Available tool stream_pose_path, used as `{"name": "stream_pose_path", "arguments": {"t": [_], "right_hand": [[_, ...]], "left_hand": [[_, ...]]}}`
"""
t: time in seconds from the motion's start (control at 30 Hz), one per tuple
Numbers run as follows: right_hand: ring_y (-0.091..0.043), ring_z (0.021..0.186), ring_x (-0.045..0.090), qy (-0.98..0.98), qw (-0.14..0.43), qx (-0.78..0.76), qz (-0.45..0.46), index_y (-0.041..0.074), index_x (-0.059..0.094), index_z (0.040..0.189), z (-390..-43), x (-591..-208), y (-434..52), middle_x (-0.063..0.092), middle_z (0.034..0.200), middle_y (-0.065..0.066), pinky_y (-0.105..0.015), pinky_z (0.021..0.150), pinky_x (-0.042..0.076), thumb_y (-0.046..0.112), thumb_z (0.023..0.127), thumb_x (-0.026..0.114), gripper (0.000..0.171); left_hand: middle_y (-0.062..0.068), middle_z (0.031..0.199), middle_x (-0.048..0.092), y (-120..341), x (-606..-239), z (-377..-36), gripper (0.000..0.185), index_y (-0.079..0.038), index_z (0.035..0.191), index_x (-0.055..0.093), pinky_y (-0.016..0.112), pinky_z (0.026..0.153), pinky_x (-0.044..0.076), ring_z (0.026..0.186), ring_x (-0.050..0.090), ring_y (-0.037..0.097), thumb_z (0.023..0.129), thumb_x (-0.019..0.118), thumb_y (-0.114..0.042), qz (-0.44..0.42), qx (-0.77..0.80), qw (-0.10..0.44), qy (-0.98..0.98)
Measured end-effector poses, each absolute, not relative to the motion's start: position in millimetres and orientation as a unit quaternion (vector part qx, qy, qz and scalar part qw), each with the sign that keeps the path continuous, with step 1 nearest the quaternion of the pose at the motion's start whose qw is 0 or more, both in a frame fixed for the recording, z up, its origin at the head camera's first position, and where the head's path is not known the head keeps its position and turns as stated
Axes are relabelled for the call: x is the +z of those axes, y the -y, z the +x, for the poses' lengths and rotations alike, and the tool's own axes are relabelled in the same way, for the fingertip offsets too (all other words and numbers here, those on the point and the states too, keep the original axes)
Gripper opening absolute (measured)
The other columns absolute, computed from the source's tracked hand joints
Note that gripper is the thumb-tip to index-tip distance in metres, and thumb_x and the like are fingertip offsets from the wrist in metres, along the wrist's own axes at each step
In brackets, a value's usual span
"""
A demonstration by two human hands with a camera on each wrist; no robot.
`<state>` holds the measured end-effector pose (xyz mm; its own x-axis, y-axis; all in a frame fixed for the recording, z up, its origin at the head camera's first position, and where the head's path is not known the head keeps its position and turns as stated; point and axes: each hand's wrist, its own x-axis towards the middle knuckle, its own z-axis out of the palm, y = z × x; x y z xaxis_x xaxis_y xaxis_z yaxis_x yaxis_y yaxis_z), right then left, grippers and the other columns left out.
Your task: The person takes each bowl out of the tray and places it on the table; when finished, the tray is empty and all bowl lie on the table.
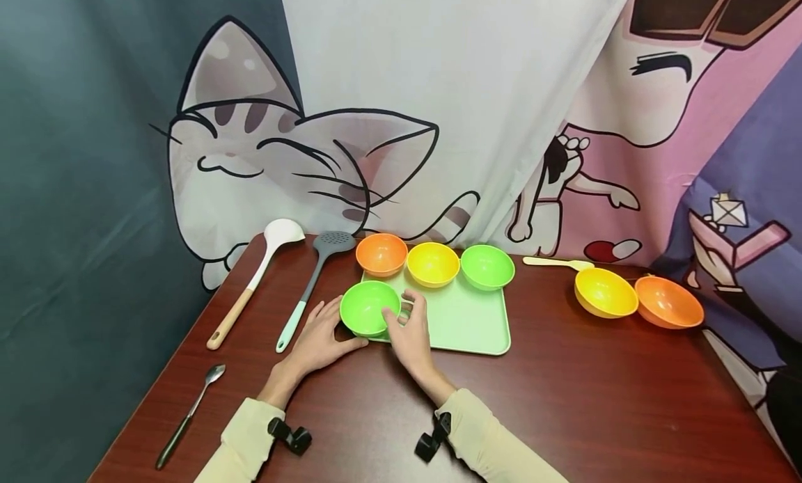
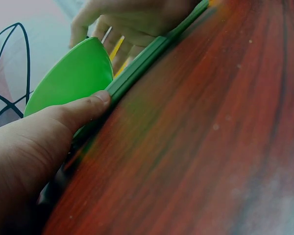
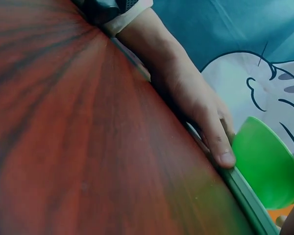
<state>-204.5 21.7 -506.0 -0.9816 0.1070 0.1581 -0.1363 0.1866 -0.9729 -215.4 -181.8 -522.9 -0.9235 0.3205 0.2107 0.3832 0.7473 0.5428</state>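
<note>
Both hands close on a green bowl [image 1: 370, 307] that sits at the near left corner of a pale green tray [image 1: 466, 323], near the middle of the desk [image 1: 564, 399]. The left hand [image 1: 321, 338] touches the bowl's left side; in the left wrist view its thumb [image 2: 83, 110] lies against the bowl's wall and the tray's rim, while the other fingers are hidden. The right hand [image 1: 410, 330] curls round the bowl's right side, fingertips at the rim; how firmly it grips cannot be told. The right wrist view shows only the left hand's thumb, a slice of the bowl and the tray's edge; the right hand itself is all but cut off there.

Along the tray's far edge stand an orange bowl [image 1: 381, 254], a yellow bowl [image 1: 433, 264] and a second green one [image 1: 487, 266]. Toward the desk's right edge lie another yellow bowl [image 1: 605, 292] and another orange bowl [image 1: 667, 303], touching, with a pale spoon [image 1: 557, 262] behind them, partly hidden. Toward the left edge lie a white ladle [image 1: 258, 274], a grey skimmer [image 1: 313, 281] and a metal spoon [image 1: 188, 415].
</note>
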Motion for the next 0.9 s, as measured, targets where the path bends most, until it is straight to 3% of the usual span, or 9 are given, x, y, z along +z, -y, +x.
{"name": "stream_pose_path", "arguments": {"t": [0.2,0.33,0.53,0.67,0.9], "right_hand": [[-0.031,0.121,0.058,0.764,0.081,0.64,0.008,0.005,0.043,0.137,-209,-506,-20,0.048,0.141,-0.014,-0.042,0.091,0.056,0.019,0.093,0.068,0.052],[-0.033,0.119,0.061,0.748,0.067,0.661,0.012,0.002,0.046,0.135,-213,-506,-23,0.051,0.14,-0.016,-0.03,0.081,0.056,0.01,0.093,0.066,0.048],[-0.033,0.105,0.067,0.722,0.048,0.69,0.024,-0.005,0.053,0.126,-211,-494,-28,0.059,0.125,-0.024,-0.018,0.069,0.051,-0.005,0.091,0.056,0.036],[-0.026,0.096,0.068,0.705,0.059,0.706,0.026,-0.006,0.058,0.12,-202,-479,-31,0.063,0.117,-0.024,-0.019,0.071,0.052,-0.008,0.091,0.052,0.03],[-0.016,0.093,0.066,0.701,0.08,0.708,0.015,-0.004,0.062,0.116,-198,-476,-32,0.067,0.112,-0.021,-0.022,0.081,0.052,-0.005,0.093,0.054,0.025]], "left_hand": [[0.006,0.152,0.049,182,-520,-214,0.087,-0.016,0.15,0.045,0.059,0.121,0.016,0.149,0.033,0.031,0.079,0.076,-0.057,-0.189,-0.301,0.06,0.933],[0.005,0.152,0.049,183,-520,-215,0.088,-0.017,0.151,0.044,0.058,0.122,0.016,0.149,0.032,0.03,0.079,0.077,-0.058,-0.189,-0.303,0.059,0.932],[0.008,0.152,0.049,185,-522,-217,0.091,-0.015,0.15,0.044,0.06,0.121,0.017,0.148,0.034,0.032,0.077,0.079,-0.056,-0.196,-0.298,0.063,0.932],[0.01,0.152,0.049,185,-523,-218,0.088,-0.014,0.149,0.046,0.059,0.121,0.016,0.149,0.033,0.032,0.076,0.08,-0.051,-0.205,-0.294,0.06,0.931],[0.012,0.152,0.049,184,-525,-218,0.086,-0.013,0.148,0.048,0.06,0.121,0.017,0.148,0.034,0.034,0.075,0.081,-0.047,-0.214,-0.294,0.061,0.93]]}}
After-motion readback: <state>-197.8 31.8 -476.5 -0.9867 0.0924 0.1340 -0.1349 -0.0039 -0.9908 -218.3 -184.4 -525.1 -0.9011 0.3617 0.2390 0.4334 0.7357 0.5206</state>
